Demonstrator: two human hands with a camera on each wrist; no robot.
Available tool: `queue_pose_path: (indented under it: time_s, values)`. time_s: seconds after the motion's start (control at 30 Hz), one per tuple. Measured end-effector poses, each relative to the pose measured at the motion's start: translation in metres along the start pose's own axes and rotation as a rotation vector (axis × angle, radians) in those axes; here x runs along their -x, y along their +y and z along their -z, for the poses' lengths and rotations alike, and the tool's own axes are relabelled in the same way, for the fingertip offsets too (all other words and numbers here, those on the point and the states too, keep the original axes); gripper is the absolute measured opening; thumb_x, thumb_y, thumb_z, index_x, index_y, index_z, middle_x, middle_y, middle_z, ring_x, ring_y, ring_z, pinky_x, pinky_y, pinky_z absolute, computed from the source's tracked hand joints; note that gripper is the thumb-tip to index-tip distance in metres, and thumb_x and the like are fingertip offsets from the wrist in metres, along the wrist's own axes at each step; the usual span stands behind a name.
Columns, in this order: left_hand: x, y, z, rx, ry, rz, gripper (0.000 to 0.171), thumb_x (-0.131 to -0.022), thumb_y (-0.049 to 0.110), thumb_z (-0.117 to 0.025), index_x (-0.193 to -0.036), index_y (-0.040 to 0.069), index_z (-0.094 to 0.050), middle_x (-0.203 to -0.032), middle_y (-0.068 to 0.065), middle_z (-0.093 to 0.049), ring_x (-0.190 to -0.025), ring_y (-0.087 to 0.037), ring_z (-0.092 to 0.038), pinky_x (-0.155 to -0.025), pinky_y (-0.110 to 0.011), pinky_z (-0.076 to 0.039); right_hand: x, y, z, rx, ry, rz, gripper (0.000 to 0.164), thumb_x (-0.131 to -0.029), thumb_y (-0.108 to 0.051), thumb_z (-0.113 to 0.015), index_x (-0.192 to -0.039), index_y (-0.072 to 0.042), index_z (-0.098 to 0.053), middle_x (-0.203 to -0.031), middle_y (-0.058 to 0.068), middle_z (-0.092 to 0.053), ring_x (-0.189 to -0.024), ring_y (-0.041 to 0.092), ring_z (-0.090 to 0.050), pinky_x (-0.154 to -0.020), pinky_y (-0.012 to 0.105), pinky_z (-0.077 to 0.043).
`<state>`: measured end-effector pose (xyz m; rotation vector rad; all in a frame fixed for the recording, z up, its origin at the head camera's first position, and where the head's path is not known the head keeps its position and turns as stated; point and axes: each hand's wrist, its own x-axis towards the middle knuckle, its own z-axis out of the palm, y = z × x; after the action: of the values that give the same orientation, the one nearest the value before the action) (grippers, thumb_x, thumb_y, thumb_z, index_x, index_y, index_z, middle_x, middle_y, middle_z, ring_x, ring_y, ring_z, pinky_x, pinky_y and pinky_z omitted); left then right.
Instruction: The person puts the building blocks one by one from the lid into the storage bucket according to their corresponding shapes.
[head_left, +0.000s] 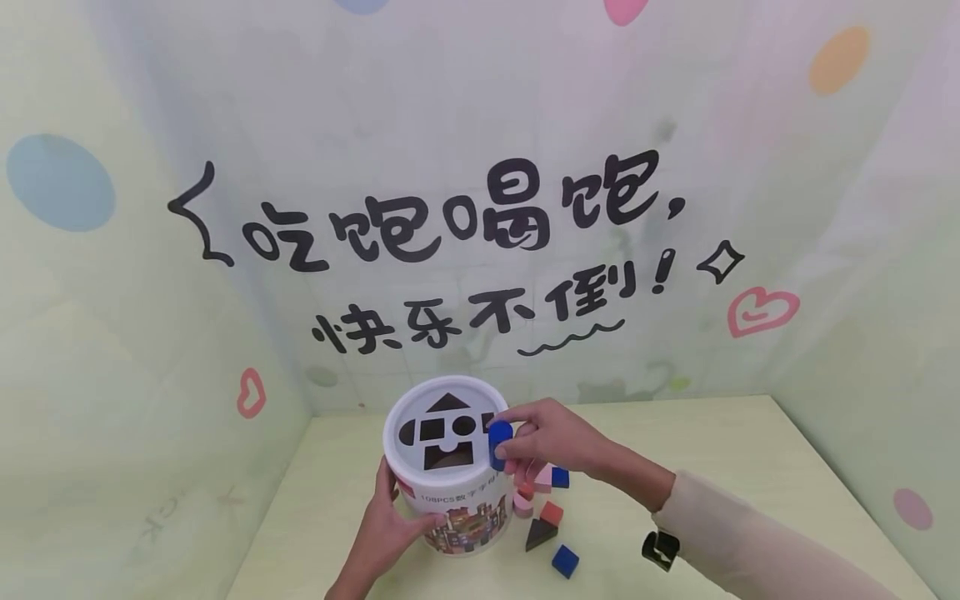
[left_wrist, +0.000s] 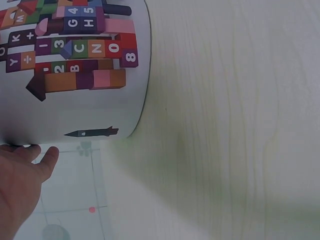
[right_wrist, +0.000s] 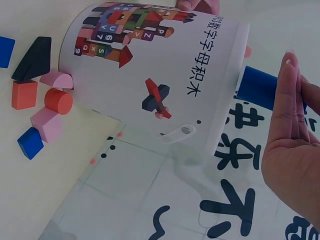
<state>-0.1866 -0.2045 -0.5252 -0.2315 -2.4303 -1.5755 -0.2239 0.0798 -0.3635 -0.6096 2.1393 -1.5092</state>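
Left hand (head_left: 381,533) is bracing the white block bucket (head_left: 474,523), grip clamped on its left side, thumb across the front. Bucket is standing upright on the counter (head_left: 315,500); its white lid (head_left: 411,457) is showing shaped cut-outs. At the lid's right rim, right hand (head_left: 557,435) is pinching a blue block (head_left: 500,446) off the counter, grip together on it; can't tell if it's touching the rim. Loose black triangular block (head_left: 542,533), red block (head_left: 552,512) and blue cube (head_left: 566,561) are lying below, right of the bucket.
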Motion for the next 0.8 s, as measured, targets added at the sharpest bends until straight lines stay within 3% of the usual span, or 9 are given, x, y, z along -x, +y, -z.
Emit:
queue_pose_path:
  time_s: [0.43, 0.8]
  values:
    - [-0.001, 0.001, 0.001, -0.002, -0.008, 0.002, 0.121, -0.062, 0.027, -0.093, -0.155, 0.021, -0.015, -0.155, -0.012, -0.034, -0.143, -0.038, -0.028, -0.110, -0.066, -0.030, -0.019, -0.004, -0.001, 0.009, 0.025, 0.000, 0.038, -0.088, -0.013, -0.071, -0.124, -0.003, -0.063, -0.072, 0.012, -0.070, -0.062, 0.024, -0.070, -0.066, 0.045, -0.062]
    - [-0.001, -0.001, 0.001, -0.027, -0.013, 0.017, 0.124, -0.064, 0.031, -0.091, -0.156, 0.020, -0.009, -0.156, -0.013, -0.031, -0.143, -0.039, -0.029, -0.110, -0.065, -0.031, -0.039, -0.004, -0.006, -0.021, 0.029, -0.019, 0.039, -0.089, -0.014, -0.071, -0.124, -0.001, -0.062, -0.076, 0.011, -0.071, -0.065, 0.023, -0.070, -0.064, 0.037, -0.063]
